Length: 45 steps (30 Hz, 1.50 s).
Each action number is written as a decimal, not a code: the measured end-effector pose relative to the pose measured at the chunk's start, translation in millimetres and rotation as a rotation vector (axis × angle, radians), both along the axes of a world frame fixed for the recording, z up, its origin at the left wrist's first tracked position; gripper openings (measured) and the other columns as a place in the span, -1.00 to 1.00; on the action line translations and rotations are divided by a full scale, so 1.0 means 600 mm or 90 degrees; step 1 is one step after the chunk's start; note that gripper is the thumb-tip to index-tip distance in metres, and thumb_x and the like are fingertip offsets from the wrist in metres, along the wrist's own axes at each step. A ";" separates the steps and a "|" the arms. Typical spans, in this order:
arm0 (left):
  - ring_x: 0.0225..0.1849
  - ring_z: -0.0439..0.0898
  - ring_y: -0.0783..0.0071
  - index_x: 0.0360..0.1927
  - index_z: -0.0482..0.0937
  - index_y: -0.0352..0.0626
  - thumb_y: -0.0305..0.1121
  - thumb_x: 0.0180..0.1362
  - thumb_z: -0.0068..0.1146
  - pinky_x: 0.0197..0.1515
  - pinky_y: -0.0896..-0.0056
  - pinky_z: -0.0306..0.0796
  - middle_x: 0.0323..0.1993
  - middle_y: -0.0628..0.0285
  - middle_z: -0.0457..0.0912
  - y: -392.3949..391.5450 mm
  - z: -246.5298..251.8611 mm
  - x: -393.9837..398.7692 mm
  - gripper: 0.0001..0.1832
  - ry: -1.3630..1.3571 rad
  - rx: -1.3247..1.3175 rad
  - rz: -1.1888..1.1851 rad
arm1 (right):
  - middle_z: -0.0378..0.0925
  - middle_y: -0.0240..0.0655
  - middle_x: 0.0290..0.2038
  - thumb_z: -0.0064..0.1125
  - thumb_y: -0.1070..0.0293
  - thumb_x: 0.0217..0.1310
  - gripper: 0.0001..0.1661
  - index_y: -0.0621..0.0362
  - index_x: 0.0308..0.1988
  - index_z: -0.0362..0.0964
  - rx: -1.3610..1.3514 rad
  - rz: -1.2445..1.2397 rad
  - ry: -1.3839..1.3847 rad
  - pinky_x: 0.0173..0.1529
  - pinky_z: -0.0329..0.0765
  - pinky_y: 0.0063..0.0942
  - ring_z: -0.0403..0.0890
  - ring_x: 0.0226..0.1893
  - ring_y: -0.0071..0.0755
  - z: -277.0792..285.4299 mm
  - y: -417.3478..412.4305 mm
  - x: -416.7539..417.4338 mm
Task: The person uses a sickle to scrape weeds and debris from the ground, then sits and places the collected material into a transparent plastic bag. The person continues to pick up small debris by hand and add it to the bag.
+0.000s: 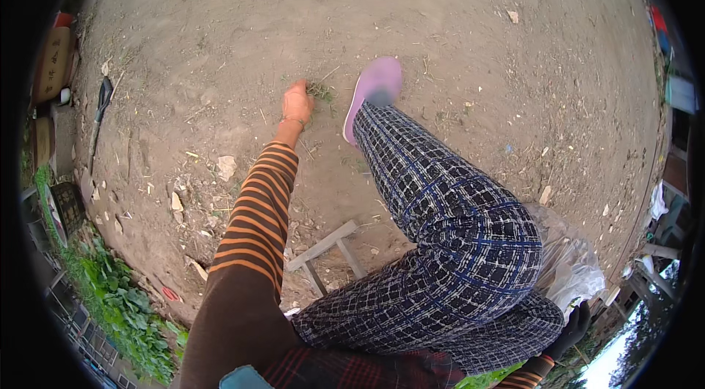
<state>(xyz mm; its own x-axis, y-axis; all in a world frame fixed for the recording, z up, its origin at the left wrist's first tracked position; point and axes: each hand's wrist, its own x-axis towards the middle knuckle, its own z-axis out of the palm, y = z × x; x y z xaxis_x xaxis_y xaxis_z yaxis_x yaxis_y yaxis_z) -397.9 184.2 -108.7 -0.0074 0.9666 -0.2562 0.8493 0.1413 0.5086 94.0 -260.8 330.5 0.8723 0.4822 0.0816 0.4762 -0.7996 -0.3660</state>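
Note:
My bare left hand is low over the dirt, its fingers curled in at a small tuft of green weeds; the fingertips are mostly hidden. It is left of the pink shoe on my foot. In a dark glove, my right hand is at the lower right, closed at the edge of a clear plastic bag beside my leg. Part of that hand and the bag's contents are hidden.
A wooden frame lies by my leg. A dark-handled tool rests at the left, with leafy plants below. Stones, including a pale one, and straw are scattered on the ground. A red object lies near the plants.

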 end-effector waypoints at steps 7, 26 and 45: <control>-0.18 0.53 0.01 -0.27 0.45 -0.31 -0.31 -0.12 0.22 -0.12 0.16 0.39 -0.26 -0.07 0.56 0.005 0.004 0.051 -0.64 0.067 -0.028 0.033 | 0.47 -0.21 -0.09 -0.03 0.45 0.18 -0.65 0.35 -0.03 0.37 -0.002 -0.002 0.000 0.07 0.30 -0.41 0.42 -0.08 -0.35 0.002 0.008 -0.007; -0.35 0.57 0.10 -0.41 0.55 -0.27 -0.30 -0.12 0.12 -0.30 0.19 0.40 -0.46 -0.05 0.56 -0.211 0.039 -0.045 -0.76 -0.086 -0.252 -0.019 | 0.48 -0.21 -0.06 -0.01 0.48 0.17 -0.69 0.36 -0.07 0.40 -0.008 0.071 0.005 0.11 0.30 -0.45 0.44 -0.02 -0.35 0.003 0.057 -0.008; -0.03 0.44 0.35 0.11 0.31 -0.26 -0.22 0.23 -0.13 0.01 0.36 0.32 -0.02 0.11 0.45 -0.287 0.459 -0.236 -0.56 -0.223 -0.012 0.059 | 0.51 -0.22 -0.31 0.12 0.54 -0.07 -0.74 0.18 -0.24 0.46 0.115 0.492 0.339 -0.31 0.47 -0.42 0.55 -0.40 -0.20 -0.277 0.328 -0.277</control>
<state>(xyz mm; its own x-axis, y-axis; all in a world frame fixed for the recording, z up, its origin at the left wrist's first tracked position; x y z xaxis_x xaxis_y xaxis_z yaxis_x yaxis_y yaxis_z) -539.3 12.2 167.0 -0.0037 0.9611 -0.2763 0.6064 0.2219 0.7636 -72.4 -63.7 164.2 0.2618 0.9594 -0.1048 0.5836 -0.2438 -0.7746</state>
